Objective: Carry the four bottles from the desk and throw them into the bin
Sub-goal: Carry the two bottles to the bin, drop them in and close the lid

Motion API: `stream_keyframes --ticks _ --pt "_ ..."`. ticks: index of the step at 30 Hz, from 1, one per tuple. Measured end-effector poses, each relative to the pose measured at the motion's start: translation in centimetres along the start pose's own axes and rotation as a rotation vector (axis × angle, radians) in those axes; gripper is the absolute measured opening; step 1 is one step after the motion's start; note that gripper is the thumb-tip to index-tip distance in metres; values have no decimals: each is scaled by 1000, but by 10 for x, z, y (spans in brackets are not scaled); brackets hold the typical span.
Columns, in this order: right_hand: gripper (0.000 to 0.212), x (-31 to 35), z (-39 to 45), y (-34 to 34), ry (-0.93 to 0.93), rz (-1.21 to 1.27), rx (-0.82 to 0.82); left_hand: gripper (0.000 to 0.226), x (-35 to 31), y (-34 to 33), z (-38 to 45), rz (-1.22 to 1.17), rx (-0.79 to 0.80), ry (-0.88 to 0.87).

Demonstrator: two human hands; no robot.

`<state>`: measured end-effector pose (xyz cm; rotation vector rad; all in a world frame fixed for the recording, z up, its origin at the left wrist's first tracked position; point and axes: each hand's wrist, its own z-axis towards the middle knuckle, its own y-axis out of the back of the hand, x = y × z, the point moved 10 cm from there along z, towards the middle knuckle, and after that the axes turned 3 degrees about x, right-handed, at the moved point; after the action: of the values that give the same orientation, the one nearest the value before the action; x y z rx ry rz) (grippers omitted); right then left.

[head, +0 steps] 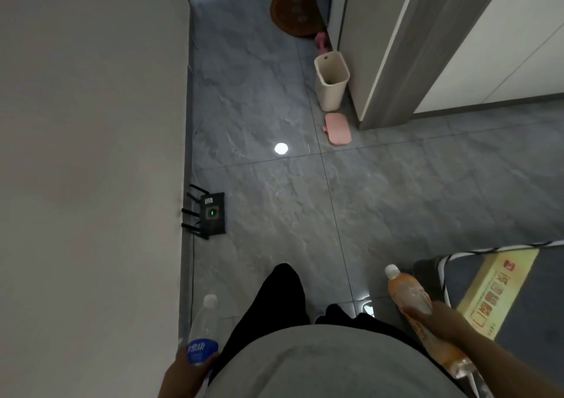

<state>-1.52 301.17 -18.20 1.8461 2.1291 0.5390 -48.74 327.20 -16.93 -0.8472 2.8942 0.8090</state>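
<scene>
Left hand (190, 367) wraps its fingers around the base of one clear bottle (204, 330) with a blue label, cap forward. Right hand (433, 321) grips the middle of one orange bottle (409, 293), white cap forward. Two bottles visible. One cream bin (331, 81), open-topped, stands on the grey tiled floor (381, 190) well ahead, against a cabinet corner (369, 116); a pink lid (338, 129) lies just beside it.

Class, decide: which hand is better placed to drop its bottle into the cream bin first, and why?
Probably the right hand: its orange plastic bottle is on the same side as the cream plastic bin; the left hand is near the wall.
</scene>
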Motion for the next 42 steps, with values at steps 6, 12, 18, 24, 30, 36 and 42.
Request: stream_keyframes --ticks 6,12,18,24,30,36,42 --pt "73 47 -9 12 -67 160 59 72 -111 59 43 61 -15 -111" --pt "66 101 -4 47 -96 427 76 71 -213 99 70 76 -70 -198" --pt "71 173 54 114 -40 230 65 67 -268 104 97 75 -70 -143" --pt "76 263 100 200 60 108 -34 73 -293 107 113 35 -52 -41" --pt "79 338 124 241 94 66 -57 47 -318 133 144 -12 -76 69" --pt "79 382 141 246 17 -19 -10 67 -394 180 173 5 -5 13" --pt "72 401 152 255 -73 2 6 73 -512 238 205 127 -24 -155"
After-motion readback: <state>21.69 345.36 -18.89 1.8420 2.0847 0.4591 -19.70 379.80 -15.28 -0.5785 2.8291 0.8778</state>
